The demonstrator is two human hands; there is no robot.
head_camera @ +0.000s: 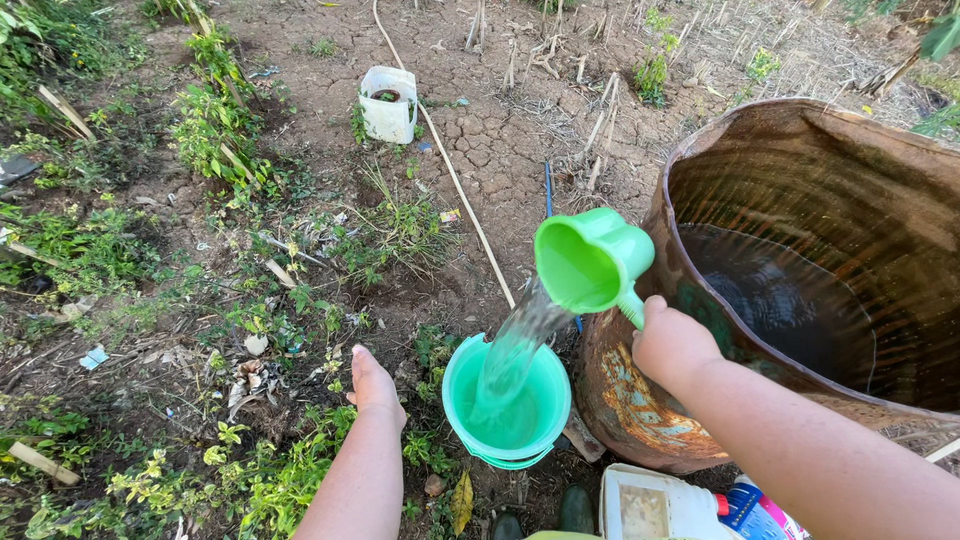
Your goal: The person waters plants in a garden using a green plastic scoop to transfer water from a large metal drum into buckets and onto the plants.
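Head view, taking the rusty metal drum as landmark: the right hand is closed tight round the handle of a green scoop, held just off the drum's left rim. The scoop is tipped, its long axis running from the handle up and to the left, its mouth facing the camera and downward. A stream of water falls from its lip down and to the left into the green bucket, which stands on the soil against the foot of the drum, below and left of the right hand. The bucket holds a shallow pool of water; the drum holds dark water low inside. The left hand hangs further left of the bucket, apart from it, holding nothing, fingers loosely extended downward. The right hand is the nearer to the scoop; the left is the nearer to the bucket's left rim. Well beyond the drum to the left, a cut white plastic jug sits on cracked earth beside a long thin hose
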